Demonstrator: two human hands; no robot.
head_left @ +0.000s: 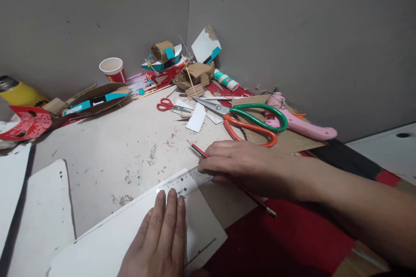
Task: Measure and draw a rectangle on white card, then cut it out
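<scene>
Head view: from where I stand, the left hand (pixel 159 229) lies flat, fingers extended and grasping nothing, its tips on a clear ruler (pixel 182 184); the ruler rests across the upper right end of a white sheet (pixel 120 225), near its edge; the downward press presumably stops both from slipping on the counter (pixel 104 151). The right hand (pixel 227 162) is curled round a red-and-black pencil (pixel 197 149), its point aimed beyond the ruler over the counter; the same fingers meet the ruler's far end, probably to steady its angle while the pencil stays handy; whether they pinch it I cannot tell.

Beyond: large scissors (pixel 256 114) with green and orange handles, small red-handled scissors (pixel 165 104), a pink-handled tool (pixel 302 123) and cardboard pieces (pixel 195 75); a paper cup (pixel 112 69) stands near the wall (pixel 286 30); this rear placement seems to leave working room around the sheet.
</scene>
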